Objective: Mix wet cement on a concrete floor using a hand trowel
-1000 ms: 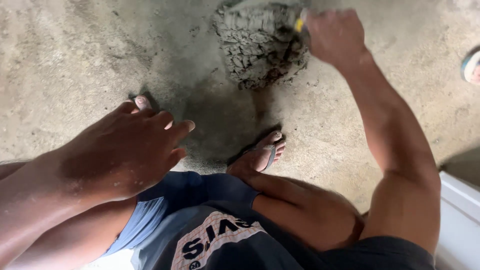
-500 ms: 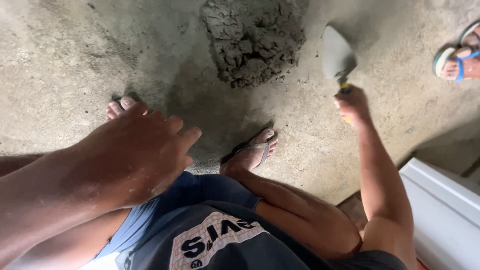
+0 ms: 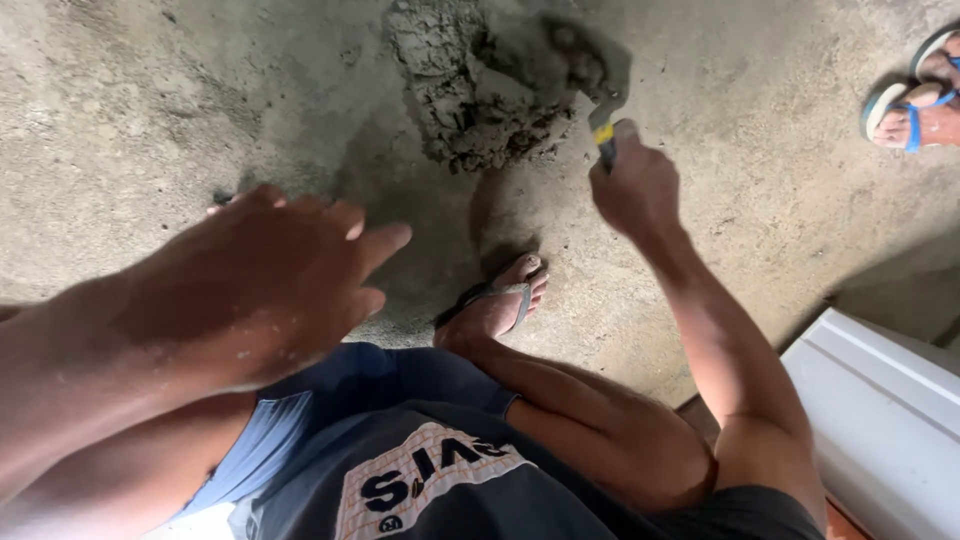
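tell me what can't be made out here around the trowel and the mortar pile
Head view, the only one:
- Trowel: blade tip is sunk in the mortar pile; the right hand covers most of the handle.
- Mortar pile: its top is cut off by the upper edge.
- Left hand: close and blurred, hiding the left foot and floor beneath.
- Another person's sandalled feet: cut off by the right edge.

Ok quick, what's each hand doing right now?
Left hand: open, fingers spread, holding nothing.
Right hand: closed around the trowel, its blade in the mortar.
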